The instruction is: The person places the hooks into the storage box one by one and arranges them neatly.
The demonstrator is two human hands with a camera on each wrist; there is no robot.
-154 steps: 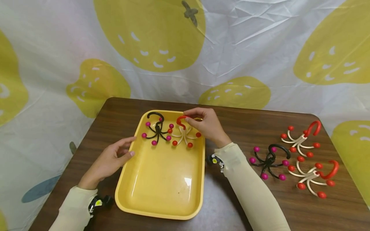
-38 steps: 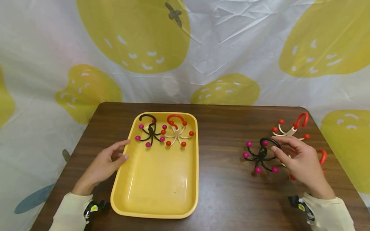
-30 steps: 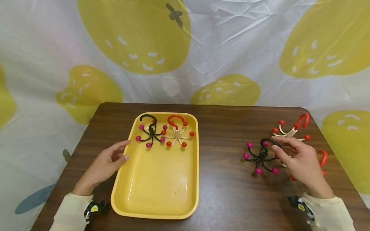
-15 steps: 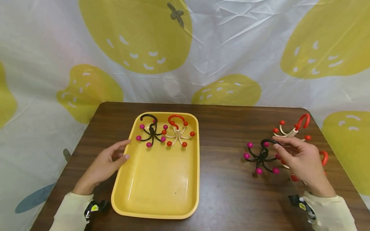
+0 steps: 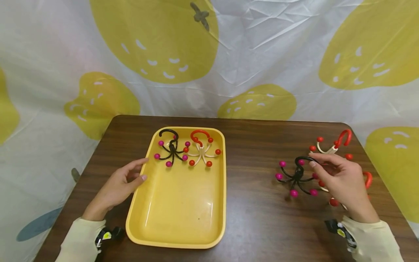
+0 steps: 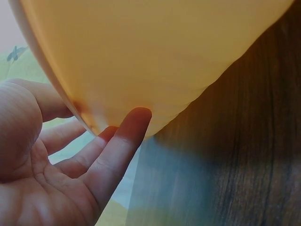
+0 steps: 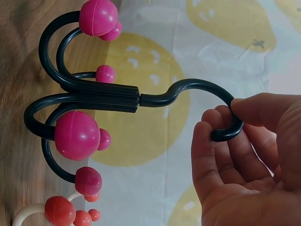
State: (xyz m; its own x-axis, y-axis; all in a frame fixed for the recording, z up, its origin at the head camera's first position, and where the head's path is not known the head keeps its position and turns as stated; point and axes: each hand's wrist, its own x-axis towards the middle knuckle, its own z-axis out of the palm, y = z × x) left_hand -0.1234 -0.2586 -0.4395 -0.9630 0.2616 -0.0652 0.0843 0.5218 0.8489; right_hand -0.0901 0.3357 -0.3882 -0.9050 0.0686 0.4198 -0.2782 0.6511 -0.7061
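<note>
My right hand [image 5: 343, 182] pinches the curved hook of a black octopus-shaped hanger [image 5: 297, 174] with pink ball tips. In the right wrist view, thumb and fingers meet near the end of this black hook [image 7: 193, 84], and its ball-tipped arms stand close over the wood. At the left rim of a yellow tray [image 5: 176, 203] is my left hand [image 5: 114, 189]. The left wrist view shows its thumb over the rim and fingertips [image 6: 136, 120] against the outer wall. Inside the tray's far end lie another black hanger [image 5: 172, 147] and a cream hanger with a red hook [image 5: 201, 151].
Two more cream hangers with red hooks are at the table's right side: one farther back [image 5: 333, 149], the other hanger [image 5: 368, 178] partly hidden behind my right hand. A brown wooden table [image 5: 262, 225] bears everything. A fruit-patterned curtain [image 5: 262, 54] hangs behind it.
Earlier my right hand held the red hook of the cream hanger in the tray. It has let go, moved right and taken the black hanger's hook. The left hand stays at the rim.
</note>
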